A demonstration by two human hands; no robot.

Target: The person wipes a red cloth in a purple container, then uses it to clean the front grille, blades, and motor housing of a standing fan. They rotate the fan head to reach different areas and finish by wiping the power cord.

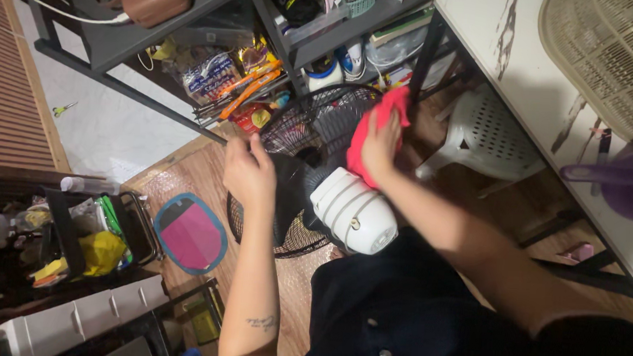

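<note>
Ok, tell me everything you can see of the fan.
The fan has a round black wire grille, dark blades behind it and a white ribbed plastic motor housing pointing toward the camera. It is tilted over a wooden floor, in front of a grey shelf. The left hand grips the grille's rim; the right hand presses a red cloth against the grille.

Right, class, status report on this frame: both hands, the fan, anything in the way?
Left hand grips the black fan grille. Right hand presses a red cloth on the grille. White motor housing faces the camera. Plastic stool beside.
</note>
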